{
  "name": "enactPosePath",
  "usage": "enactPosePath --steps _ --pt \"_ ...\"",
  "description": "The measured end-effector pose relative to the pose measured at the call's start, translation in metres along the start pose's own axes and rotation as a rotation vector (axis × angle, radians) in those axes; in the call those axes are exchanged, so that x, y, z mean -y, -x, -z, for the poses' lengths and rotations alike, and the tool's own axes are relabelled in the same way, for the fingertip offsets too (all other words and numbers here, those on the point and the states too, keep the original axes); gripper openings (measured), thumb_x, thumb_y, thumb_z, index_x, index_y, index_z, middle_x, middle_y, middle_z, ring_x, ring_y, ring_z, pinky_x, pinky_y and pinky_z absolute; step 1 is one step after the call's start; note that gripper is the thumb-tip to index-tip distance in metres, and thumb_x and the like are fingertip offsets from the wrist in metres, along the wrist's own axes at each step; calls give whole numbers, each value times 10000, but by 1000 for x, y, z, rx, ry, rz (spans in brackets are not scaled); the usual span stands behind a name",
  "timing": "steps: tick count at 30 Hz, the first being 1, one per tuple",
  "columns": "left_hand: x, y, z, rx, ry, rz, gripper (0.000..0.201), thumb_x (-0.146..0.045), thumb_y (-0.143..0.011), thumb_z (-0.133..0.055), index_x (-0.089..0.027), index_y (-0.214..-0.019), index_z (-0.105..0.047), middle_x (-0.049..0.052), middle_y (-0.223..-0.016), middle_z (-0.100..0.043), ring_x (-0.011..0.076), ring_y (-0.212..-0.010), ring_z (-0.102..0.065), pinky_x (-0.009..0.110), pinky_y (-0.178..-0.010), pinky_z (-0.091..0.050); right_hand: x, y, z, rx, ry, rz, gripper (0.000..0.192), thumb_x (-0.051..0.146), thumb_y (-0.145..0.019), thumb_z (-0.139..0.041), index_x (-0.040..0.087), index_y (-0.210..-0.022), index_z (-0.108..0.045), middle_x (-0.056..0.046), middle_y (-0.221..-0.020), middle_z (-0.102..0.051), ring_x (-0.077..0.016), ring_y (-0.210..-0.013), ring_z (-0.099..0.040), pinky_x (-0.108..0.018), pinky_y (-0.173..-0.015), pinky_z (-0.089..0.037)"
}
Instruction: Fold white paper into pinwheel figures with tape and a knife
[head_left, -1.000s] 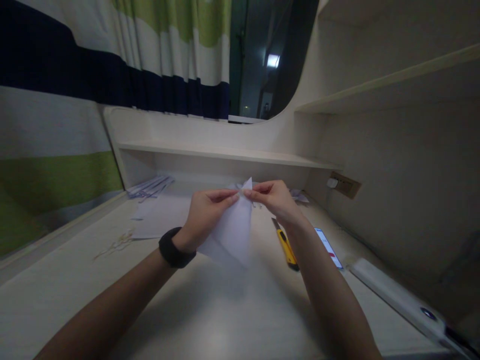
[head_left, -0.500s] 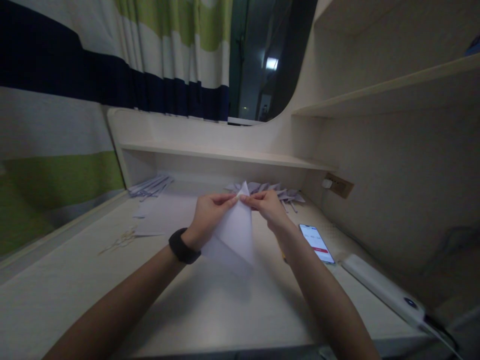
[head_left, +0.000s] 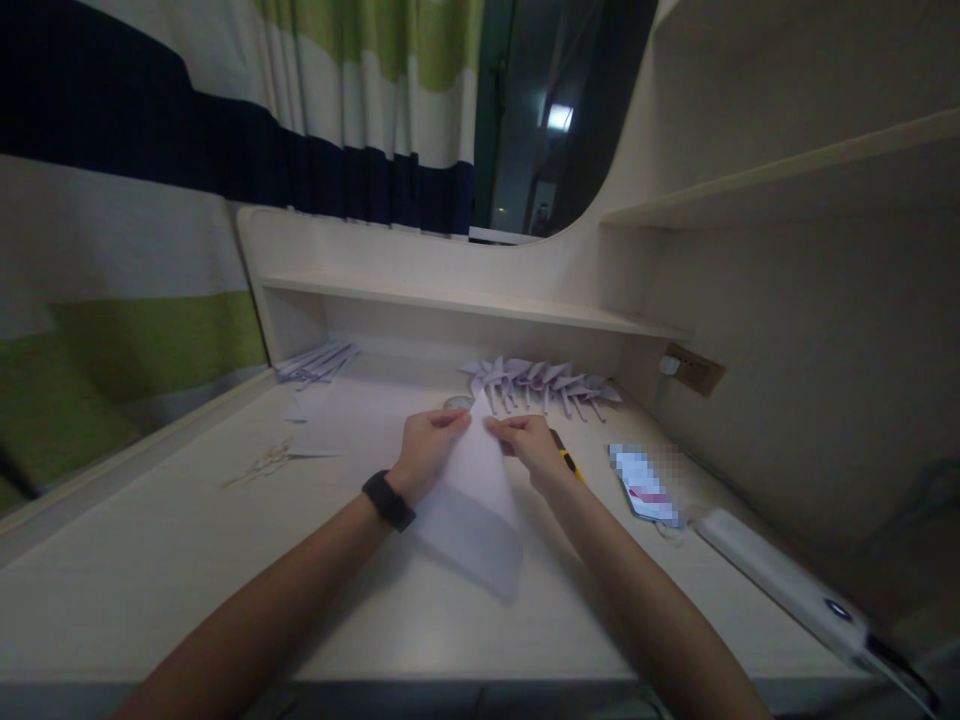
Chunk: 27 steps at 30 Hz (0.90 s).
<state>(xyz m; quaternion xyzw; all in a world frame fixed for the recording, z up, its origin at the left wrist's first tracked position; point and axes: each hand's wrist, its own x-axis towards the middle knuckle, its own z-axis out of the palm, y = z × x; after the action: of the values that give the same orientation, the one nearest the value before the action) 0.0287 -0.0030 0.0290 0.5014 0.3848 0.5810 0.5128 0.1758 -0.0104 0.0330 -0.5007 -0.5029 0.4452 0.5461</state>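
Note:
A white sheet of paper point(head_left: 476, 500) is held up over the desk, its narrow pointed tip upward and its wide end slanting down toward me. My left hand point(head_left: 433, 450) pinches its left edge just below the tip, thumb and fingers pressed together. On the opposite edge, my right hand point(head_left: 529, 445) grips the same sheet between thumb and forefinger. A black band point(head_left: 388, 500) is on my left wrist. Behind my hands, several folded paper pinwheels point(head_left: 540, 380) with paper sticks lie in a row. A yellow and black utility knife point(head_left: 568, 457) shows partly beside my right wrist.
More white sheets point(head_left: 360, 410) lie left of my hands, with rolled paper sticks point(head_left: 319, 362) behind them. Thin pale strands point(head_left: 262, 462) are on the left. A phone point(head_left: 643, 485) and a long white lamp-like bar point(head_left: 780, 575) lie right. A shelf point(head_left: 450, 305) runs along the back.
My hands have come slightly apart at the tip of the paper, which now hangs lower and more spread. The view has shifted a little, and the pinwheels and knife show more.

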Motion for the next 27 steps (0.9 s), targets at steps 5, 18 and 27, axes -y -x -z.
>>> enactPosePath --steps 5,18,27 --pt "6 -1 3 -43 25 67 218 -225 -585 -769 -76 -741 -738 85 -704 -698 143 -581 -580 239 -537 -442 -10 0 0 -32 17 -35 318 395 -516 -785 107 -534 -651 -33 -541 -624 -109 -488 -525 -234 -503 -416" --pt "16 -13 20 228 20 248 386 -409 -619 -766 -73 -799 -711 116 -738 -700 170 -594 -631 252 -536 -461 -27 -7 5 -2 143 -16 327 402 -538 -754 105 -491 -625 12 -430 -516 -76 -412 -396 -230 -437 -298" --pt "27 -22 28 249 -123 139 327 -363 -580 -788 -70 -694 -698 74 -618 -660 133 -500 -563 244 -492 -421 -27 -6 5 46 221 -19 353 430 -599 -718 117 -476 -610 23 -405 -482 -72 -394 -371 -221 -422 -268"
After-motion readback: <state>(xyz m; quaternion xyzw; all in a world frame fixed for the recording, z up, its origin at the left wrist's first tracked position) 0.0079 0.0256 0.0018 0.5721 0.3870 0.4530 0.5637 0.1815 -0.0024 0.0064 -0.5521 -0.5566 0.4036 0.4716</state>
